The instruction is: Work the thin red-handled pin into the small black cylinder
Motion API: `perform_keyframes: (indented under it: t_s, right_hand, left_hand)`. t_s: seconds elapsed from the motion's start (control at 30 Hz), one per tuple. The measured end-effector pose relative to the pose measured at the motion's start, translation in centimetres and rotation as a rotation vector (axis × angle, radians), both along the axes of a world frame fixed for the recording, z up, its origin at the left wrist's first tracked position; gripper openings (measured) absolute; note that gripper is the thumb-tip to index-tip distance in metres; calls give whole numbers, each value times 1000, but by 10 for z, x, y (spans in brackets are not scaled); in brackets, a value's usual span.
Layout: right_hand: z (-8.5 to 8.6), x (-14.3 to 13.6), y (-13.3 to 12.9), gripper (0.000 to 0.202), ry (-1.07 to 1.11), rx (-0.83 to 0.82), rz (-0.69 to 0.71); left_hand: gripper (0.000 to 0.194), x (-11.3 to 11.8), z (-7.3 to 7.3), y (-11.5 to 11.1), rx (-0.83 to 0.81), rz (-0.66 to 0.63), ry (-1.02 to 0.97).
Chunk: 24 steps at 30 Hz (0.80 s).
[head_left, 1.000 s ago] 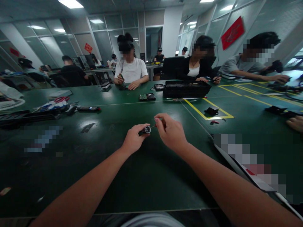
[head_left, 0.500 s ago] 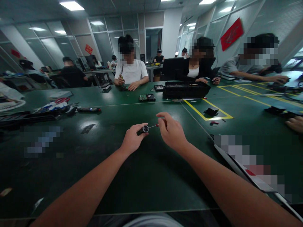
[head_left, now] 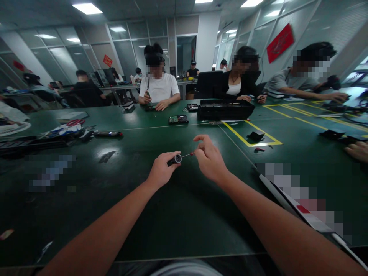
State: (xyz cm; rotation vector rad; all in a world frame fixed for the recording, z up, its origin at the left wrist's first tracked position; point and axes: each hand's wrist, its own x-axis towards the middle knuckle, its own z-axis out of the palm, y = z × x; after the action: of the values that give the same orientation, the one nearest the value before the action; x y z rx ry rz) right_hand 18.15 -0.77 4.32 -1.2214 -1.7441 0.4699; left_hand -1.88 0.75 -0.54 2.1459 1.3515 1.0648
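My left hand (head_left: 163,168) is closed around a short black cylinder (head_left: 176,159) with a silvery ring at its round end, which faces me. A thin metal rod with a red end (head_left: 188,154) reaches from beside that ring toward my right hand (head_left: 211,159). My right fingers are bent, with the thumb at the rod's red end and the index finger raised apart from it. The part of the rod inside my right hand, if any, is hidden. Both hands are above the green table (head_left: 172,222).
A hard drive (head_left: 178,119) and a long black casing (head_left: 225,110) stand ahead. A black marker-like tool (head_left: 108,134) lies left, near red-handled scissors (head_left: 75,122). A black bracket (head_left: 255,136) sits inside yellow tape. Several people work around the table.
Both hands have shifted slightly right. My right hand's index finger is a little higher and farther from the thumb. The black cylinder stays in my left hand.
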Motion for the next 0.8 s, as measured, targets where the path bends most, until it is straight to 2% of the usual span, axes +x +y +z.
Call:
perform_keyframes:
  t_s: [0.07, 0.17, 0.43, 0.63, 0.8]
  right_hand:
    - [-1, -1, 1, 19, 11, 21, -27]
    - [-5, -2, 3, 24, 21, 43, -59]
    - [-7, -3, 3, 21, 7, 73, -11]
    - [-5, -1, 5, 31, 33, 23, -37]
    - [-5, 2, 4, 21, 62, -16, -13]
  left_hand:
    - [43, 0, 1, 0, 5, 11, 0]
    - [43, -1, 1, 1, 11, 24, -4]
    - [44, -3, -4, 4, 22, 20, -26]
    - [44, -2, -2, 2, 21, 16, -12]
    - [44, -3, -2, 2, 20, 14, -4]
